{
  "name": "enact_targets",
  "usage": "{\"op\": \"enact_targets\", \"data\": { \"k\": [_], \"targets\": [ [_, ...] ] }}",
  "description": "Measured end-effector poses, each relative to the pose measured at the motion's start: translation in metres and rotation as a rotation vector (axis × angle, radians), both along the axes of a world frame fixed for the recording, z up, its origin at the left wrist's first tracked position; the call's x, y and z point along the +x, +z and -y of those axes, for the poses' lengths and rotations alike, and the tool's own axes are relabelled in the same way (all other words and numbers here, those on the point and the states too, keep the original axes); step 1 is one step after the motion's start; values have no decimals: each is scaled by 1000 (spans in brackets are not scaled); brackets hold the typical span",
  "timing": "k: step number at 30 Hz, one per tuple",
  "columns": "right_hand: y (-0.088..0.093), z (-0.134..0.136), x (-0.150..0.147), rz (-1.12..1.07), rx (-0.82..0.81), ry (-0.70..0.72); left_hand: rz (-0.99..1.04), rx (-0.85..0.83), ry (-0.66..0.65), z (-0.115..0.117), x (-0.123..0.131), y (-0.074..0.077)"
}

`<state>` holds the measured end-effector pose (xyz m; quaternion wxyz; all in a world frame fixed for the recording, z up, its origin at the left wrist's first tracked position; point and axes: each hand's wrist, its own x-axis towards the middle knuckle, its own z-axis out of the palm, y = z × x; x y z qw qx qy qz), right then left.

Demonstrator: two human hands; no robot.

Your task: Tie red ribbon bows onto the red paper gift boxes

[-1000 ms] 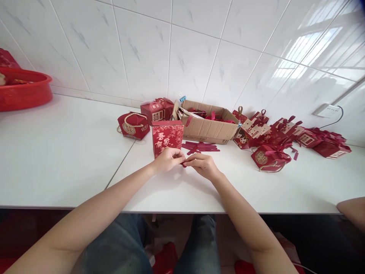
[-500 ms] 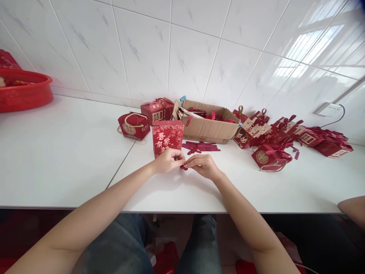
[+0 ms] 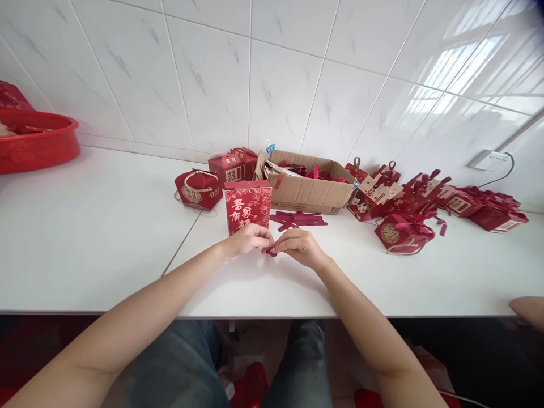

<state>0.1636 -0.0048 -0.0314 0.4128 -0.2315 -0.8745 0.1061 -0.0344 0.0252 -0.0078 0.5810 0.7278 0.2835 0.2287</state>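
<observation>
My left hand (image 3: 245,238) and my right hand (image 3: 298,246) meet just above the white table (image 3: 97,238), fingers pinched together on a small dark red ribbon piece (image 3: 270,253) between them. Directly behind my left hand stands an upright red gift box with gold characters (image 3: 247,205). A loose pile of red ribbon strips (image 3: 300,219) lies behind my right hand.
An open cardboard box (image 3: 308,190) with red scraps sits at the wall. Two red handled boxes (image 3: 198,188) stand to its left, several finished red boxes (image 3: 403,232) to its right. A red basin (image 3: 36,139) is far left. Another person's arm (image 3: 529,310) shows at the right edge.
Both hands stay pinched on the ribbon piece and have shifted very slightly; the view has tilted a little. Nothing else has moved.
</observation>
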Motion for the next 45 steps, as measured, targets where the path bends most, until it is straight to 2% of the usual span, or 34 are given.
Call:
{"op": "enact_targets", "data": {
  "k": [2, 4, 6, 8, 10, 12, 16, 20, 23, 28, 36, 40, 45],
  "targets": [
    [1, 0, 2, -13, 22, -8, -34, 125, 23, 4, 0, 1],
    [1, -1, 4, -51, 45, -21, -47, 396, 141, 7, -2, 4],
    [2, -1, 6, -82, 67, -42, 4, 738, 409, 7, -8, 8],
    [2, -2, 7, -78, 83, -64, 104, 1006, 773, 0, -17, 12],
    [2, -2, 7, -60, 91, -72, 182, 1111, 1068, -12, -26, 14],
    [2, -1, 7, -55, 105, -76, 187, 1100, 1145, -25, -34, 13],
    [2, -1, 7, -75, 137, -73, 171, 943, 1096, -40, -40, 4],
    [3, -1, 9, -97, 126, -76, 287, 826, 1020, -48, -39, -6],
    [3, -2, 9, -117, 125, -72, 303, 818, 992, -53, -38, -8],
    [2, -2, 7, -125, 106, -53, 343, 701, 889, -56, -37, -7],
    [0, -4, 5, -251, -28, -52, 361, 768, 766, -44, -29, -6],
    [0, -2, 4, -291, -132, -41, 351, 759, 685, -29, -23, 2],
    [6, 6, -2, -358, -208, 38, 306, 802, 511, -14, -21, 14]
  ]
}}
